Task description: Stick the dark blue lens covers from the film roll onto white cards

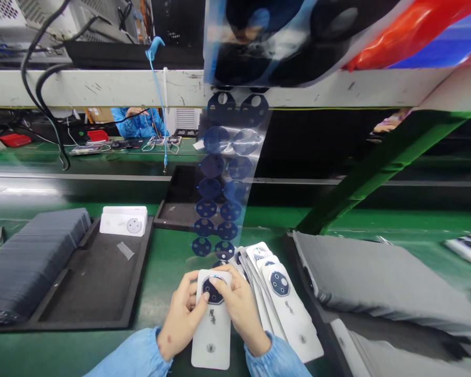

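Note:
A white phone back cover (211, 335) with dark lettering lies below me at the front of the green bench. My left hand (184, 309) grips its left edge, the thumb on the dark round camera sticker (214, 291) near the top. From the other side, my right hand (239, 303) holds the upper right edge and presses its thumb onto the same sticker. Just right of my hands, several similar white covers (294, 314) with dark round stickers lie fanned out. Behind the cover hangs a clear sheet of dark round stickers (212, 165), its lower end near my fingers.
On the left, a black tray (102, 293) holds a row of grey sleeves (31, 256) and a few white covers (121, 221). Grey wrapped pieces (377, 277) fill a tray on the right. A green post (377, 178) slants upward. Across the bench sits a person in blue (141, 123).

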Tool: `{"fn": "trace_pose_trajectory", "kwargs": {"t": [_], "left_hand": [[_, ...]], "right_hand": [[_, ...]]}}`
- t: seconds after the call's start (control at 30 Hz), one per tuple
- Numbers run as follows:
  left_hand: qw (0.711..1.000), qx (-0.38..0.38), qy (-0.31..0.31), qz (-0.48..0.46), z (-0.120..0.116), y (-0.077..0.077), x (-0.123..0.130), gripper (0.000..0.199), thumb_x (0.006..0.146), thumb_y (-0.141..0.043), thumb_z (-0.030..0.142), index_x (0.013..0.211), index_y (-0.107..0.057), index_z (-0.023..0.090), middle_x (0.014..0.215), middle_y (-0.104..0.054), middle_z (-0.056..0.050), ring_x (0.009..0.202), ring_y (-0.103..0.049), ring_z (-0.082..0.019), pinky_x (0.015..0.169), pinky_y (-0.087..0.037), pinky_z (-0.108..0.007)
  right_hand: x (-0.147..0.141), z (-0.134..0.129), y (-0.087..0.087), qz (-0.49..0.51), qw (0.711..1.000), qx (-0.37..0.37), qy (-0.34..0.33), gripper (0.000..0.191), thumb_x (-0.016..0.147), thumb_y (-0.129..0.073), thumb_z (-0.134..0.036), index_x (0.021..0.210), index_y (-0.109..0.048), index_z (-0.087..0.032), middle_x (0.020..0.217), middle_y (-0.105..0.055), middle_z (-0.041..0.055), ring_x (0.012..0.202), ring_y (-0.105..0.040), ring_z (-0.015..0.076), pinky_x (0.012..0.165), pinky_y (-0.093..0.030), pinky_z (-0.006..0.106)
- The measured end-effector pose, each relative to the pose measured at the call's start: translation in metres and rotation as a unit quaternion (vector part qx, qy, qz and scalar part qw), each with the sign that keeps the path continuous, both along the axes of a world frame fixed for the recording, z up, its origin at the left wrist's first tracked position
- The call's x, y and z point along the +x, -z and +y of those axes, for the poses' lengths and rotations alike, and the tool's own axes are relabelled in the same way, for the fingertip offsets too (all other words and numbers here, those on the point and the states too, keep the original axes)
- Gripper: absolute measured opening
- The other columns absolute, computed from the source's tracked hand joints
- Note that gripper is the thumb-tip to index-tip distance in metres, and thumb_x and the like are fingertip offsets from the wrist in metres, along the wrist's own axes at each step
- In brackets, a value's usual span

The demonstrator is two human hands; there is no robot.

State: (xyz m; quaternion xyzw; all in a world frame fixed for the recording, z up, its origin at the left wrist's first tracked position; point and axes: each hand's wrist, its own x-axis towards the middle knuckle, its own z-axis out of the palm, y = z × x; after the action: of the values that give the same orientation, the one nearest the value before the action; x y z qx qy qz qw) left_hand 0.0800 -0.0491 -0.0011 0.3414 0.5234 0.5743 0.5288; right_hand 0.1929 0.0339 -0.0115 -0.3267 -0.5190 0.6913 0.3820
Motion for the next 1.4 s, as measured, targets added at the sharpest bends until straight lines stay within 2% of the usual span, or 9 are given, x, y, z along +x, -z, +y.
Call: {"fn": "trace_pose_trajectory", "kwargs": {"t": [0.57, 0.8, 0.97, 1.07, 1.13, 1.2, 1.27, 1.33, 1.4], "left_hand": [[0.997, 0.011, -0.003, -0.075, 0.006, -0.004, -0.004, 0.046, 0.084, -0.069, 0.038, 0.116, -0.043, 0.019, 0.093, -0.074, -0.009, 0.066, -0.070, -0.018, 0.056, -0.053, -0.025], [0.996, 0.004, -0.020, -0.086, 0.007, -0.005, -0.008, 0.049, 0.079, -0.075, 0.037, 0.113, -0.046, 0.018, 0.085, -0.075, -0.008, 0.062, -0.070, -0.019, 0.054, -0.053, -0.025], [0.996, 0.015, -0.027, -0.087, 0.006, -0.003, -0.010, 0.048, 0.079, -0.074, 0.038, 0.114, -0.047, 0.019, 0.086, -0.076, -0.008, 0.061, -0.069, -0.018, 0.054, -0.052, -0.025], [0.995, 0.031, -0.033, -0.086, 0.005, -0.001, -0.011, 0.046, 0.080, -0.073, 0.038, 0.114, -0.048, 0.020, 0.095, -0.076, -0.009, 0.070, -0.071, -0.021, 0.059, -0.053, -0.027], [0.995, 0.041, -0.050, -0.082, 0.003, 0.000, -0.013, 0.044, 0.080, -0.073, 0.038, 0.113, -0.048, 0.023, 0.103, -0.074, -0.009, 0.079, -0.072, -0.023, 0.065, -0.054, -0.029], [0.994, 0.043, -0.063, -0.077, 0.001, 0.000, -0.013, 0.044, 0.079, -0.074, 0.037, 0.112, -0.048, 0.024, 0.106, -0.074, -0.008, 0.085, -0.071, -0.024, 0.068, -0.054, -0.029], [0.995, 0.032, -0.054, -0.075, -0.001, -0.002, -0.011, 0.045, 0.078, -0.076, 0.037, 0.111, -0.047, 0.024, 0.102, -0.075, -0.007, 0.088, -0.071, -0.025, 0.067, -0.053, -0.027], [0.995, 0.024, -0.041, -0.083, -0.004, -0.004, -0.005, 0.045, 0.078, -0.076, 0.038, 0.110, -0.048, 0.024, 0.101, -0.075, -0.007, 0.089, -0.071, -0.025, 0.066, -0.052, -0.026], [0.995, 0.027, -0.027, -0.097, -0.008, -0.007, 0.004, 0.043, 0.079, -0.075, 0.039, 0.110, -0.049, 0.025, 0.105, -0.074, -0.007, 0.091, -0.070, -0.024, 0.068, -0.052, -0.026]], "right_hand": [[0.001, 0.004, -0.013, -0.014, 0.999, 0.011, -0.026, 0.014, 0.085, -0.056, -0.031, 0.091, -0.062, -0.020, 0.082, -0.066, 0.0012, 0.075, -0.060, 0.0196, 0.068, -0.046, 0.029], [0.003, 0.004, -0.009, -0.044, 0.998, 0.031, -0.037, 0.020, 0.087, -0.049, -0.028, 0.101, -0.062, -0.023, 0.087, -0.066, 0.0015, 0.079, -0.060, 0.0217, 0.071, -0.047, 0.033], [0.003, 0.006, -0.008, -0.033, 0.996, 0.066, -0.041, 0.034, 0.087, -0.047, -0.024, 0.120, -0.053, -0.027, 0.112, -0.063, 0.0015, 0.102, -0.060, 0.0222, 0.088, -0.047, 0.036], [0.005, 0.000, -0.011, -0.029, 0.996, 0.056, -0.057, 0.045, 0.091, -0.043, -0.026, 0.136, -0.038, -0.028, 0.116, -0.063, 0.0048, 0.098, -0.064, 0.0221, 0.085, -0.052, 0.038], [0.009, -0.011, -0.009, -0.060, 0.993, 0.100, -0.028, 0.051, 0.094, -0.043, -0.030, 0.142, -0.029, -0.026, 0.119, -0.062, 0.0083, 0.099, -0.065, 0.0234, 0.086, -0.053, 0.040], [0.013, -0.026, 0.000, -0.136, 0.964, 0.223, 0.043, 0.061, 0.090, -0.052, -0.031, 0.145, -0.027, -0.026, 0.133, -0.054, 0.0118, 0.114, -0.058, 0.0282, 0.094, -0.050, 0.044], [0.016, -0.042, 0.013, -0.240, 0.894, 0.358, 0.123, 0.076, 0.078, -0.066, -0.029, 0.146, -0.032, -0.025, 0.142, -0.045, 0.0130, 0.126, -0.047, 0.0374, 0.101, -0.044, 0.051], [0.017, -0.056, 0.026, -0.316, 0.836, 0.417, 0.168, 0.091, 0.070, -0.074, -0.027, 0.149, -0.028, -0.025, 0.144, -0.043, 0.0141, 0.126, -0.046, 0.0435, 0.099, -0.044, 0.055], [0.018, -0.062, 0.034, -0.344, 0.814, 0.429, 0.187, 0.098, 0.069, -0.074, -0.025, 0.152, -0.022, -0.025, 0.143, -0.044, 0.0144, 0.123, -0.048, 0.0445, 0.096, -0.047, 0.055]]}}
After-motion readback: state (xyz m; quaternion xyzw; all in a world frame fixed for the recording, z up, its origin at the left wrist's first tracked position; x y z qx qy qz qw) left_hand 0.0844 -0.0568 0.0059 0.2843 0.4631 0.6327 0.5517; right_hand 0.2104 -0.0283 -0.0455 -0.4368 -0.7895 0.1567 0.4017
